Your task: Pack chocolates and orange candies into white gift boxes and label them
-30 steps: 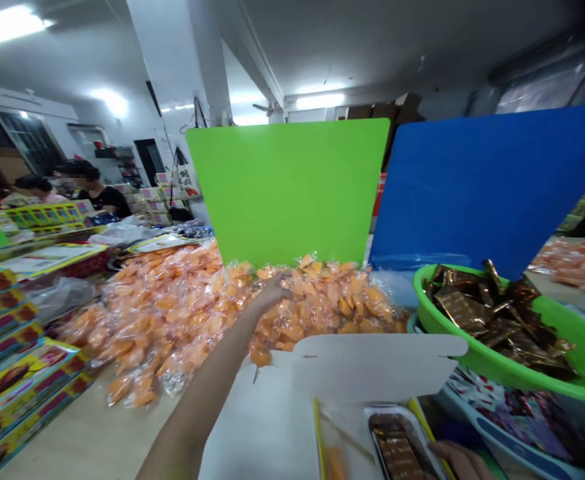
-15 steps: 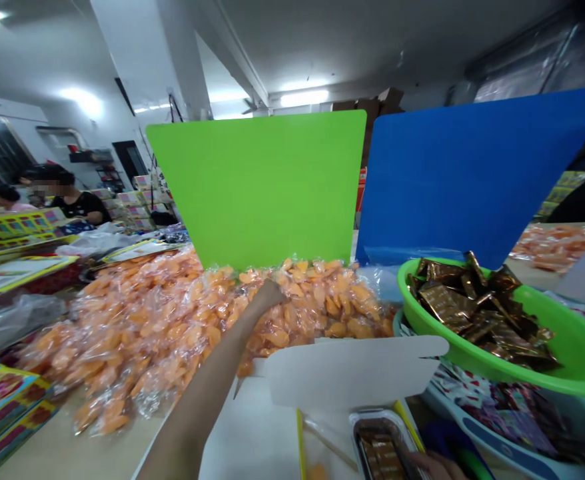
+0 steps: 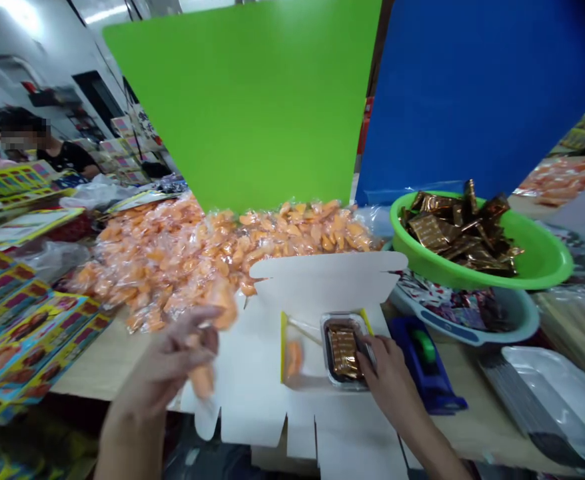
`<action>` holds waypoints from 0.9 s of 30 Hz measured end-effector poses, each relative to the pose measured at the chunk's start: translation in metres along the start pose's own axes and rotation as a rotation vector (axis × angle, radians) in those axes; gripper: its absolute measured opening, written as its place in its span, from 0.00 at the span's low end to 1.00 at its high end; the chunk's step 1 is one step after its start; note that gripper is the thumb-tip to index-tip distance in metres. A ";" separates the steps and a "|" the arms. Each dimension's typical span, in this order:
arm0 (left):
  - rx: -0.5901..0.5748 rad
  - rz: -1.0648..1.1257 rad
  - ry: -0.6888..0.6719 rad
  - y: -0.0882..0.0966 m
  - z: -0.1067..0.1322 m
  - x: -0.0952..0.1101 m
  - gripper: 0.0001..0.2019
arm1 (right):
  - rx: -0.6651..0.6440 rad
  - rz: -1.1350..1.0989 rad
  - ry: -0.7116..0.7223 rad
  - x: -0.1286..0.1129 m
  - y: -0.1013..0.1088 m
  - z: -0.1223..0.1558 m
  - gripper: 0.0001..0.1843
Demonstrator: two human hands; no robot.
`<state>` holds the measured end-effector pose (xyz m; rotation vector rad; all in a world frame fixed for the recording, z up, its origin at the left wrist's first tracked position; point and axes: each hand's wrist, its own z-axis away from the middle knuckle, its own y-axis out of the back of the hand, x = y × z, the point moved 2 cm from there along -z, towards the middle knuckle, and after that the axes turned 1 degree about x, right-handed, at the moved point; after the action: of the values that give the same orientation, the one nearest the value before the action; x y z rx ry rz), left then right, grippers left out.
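Note:
My left hand [image 3: 185, 357], a little blurred, is closed on orange pieces in clear wrap [image 3: 222, 305], one above the fingers and one below. It hangs left of an unfolded white box [image 3: 250, 360]. My right hand [image 3: 387, 370] curls its fingers over the right rim of a small dark tray [image 3: 326, 347], which is filled with brown-gold foil packets [image 3: 344, 350]. That tray sits inside the box, between yellow edges. Left of it in the box lie another orange piece [image 3: 295, 358] and a thin pale stick [image 3: 305, 331].
Behind the box spreads a heap of wrapped orange pieces [image 3: 172, 253]. Green [image 3: 252, 107] and blue [image 3: 447, 100] panels stand behind. At right, a green basin [image 3: 542, 257] of foil packets rests above a pale blue basin [image 3: 517, 327]; a blue tape dispenser [image 3: 430, 373] and white trays [image 3: 557, 387] lie nearer.
My left hand has come back from the orange heap toward me, now with orange pieces in it. My right hand stays at the tray. The view has tilted down.

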<state>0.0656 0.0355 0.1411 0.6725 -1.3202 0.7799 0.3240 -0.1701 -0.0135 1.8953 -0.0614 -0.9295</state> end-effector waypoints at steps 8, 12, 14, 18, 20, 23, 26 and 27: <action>-0.182 -0.093 0.146 -0.105 -0.007 -0.057 0.25 | -0.003 0.020 0.002 -0.007 0.003 0.001 0.15; -0.074 -0.222 -0.017 -0.114 -0.018 -0.066 0.29 | -0.019 0.005 0.000 -0.007 0.003 0.001 0.15; -0.046 -0.359 -0.191 -0.120 -0.022 -0.072 0.28 | -0.015 0.000 -0.005 -0.007 0.003 0.002 0.15; 0.086 -0.664 -0.501 -0.118 -0.028 -0.082 0.25 | 0.062 -0.072 0.012 -0.005 0.013 -0.001 0.17; 0.278 -0.681 -0.583 -0.102 -0.032 -0.079 0.26 | 0.152 -0.157 -0.026 -0.002 0.026 -0.009 0.20; 0.518 -0.481 -0.605 -0.069 -0.047 -0.068 0.33 | 0.277 -0.263 -0.116 0.002 0.050 -0.034 0.29; 0.349 -0.195 -0.495 -0.052 -0.073 -0.060 0.32 | 0.324 -0.292 -0.137 0.004 0.067 -0.068 0.35; 0.239 -0.113 -0.436 -0.052 -0.080 -0.059 0.29 | 0.309 -0.285 -0.124 0.004 0.070 -0.078 0.34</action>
<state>0.1495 0.0632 0.0721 1.1468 -1.5766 0.7291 0.3996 -0.1490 0.0565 2.1653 -0.0084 -1.2905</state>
